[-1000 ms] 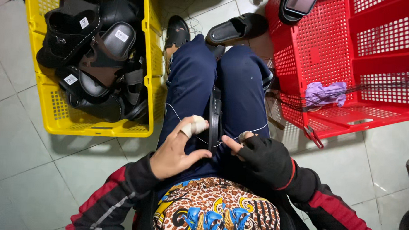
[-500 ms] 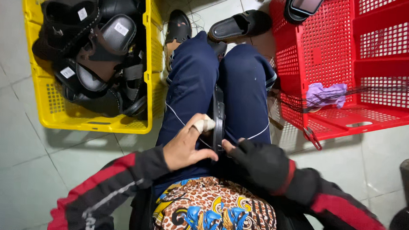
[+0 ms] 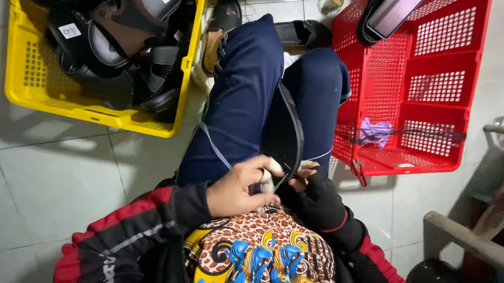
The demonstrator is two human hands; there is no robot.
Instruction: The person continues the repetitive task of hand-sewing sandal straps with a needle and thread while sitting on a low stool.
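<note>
at frame centre the strap (image 3: 286,131) has been drawn nearer, pinched by left hand (image 3: 236,185) and gloved right hand (image 3: 317,194), so stitching seems underway.

Black jacket sleeves with red panels and grey stripes; navy trousers with thin white piping. The right hand (image 3: 317,197) wears a black fingerless glove; the left hand (image 3: 236,185) has a white-wrapped fingertip.

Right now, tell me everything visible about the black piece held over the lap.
The black sandal piece is a dark, flat, curved part, matte, seen edge-on with a pale rim. It lies lengthwise between the two blue-trousered knees. The bare left hand, a finger taped white, and the black-gloved right hand pinch its near end.
</note>
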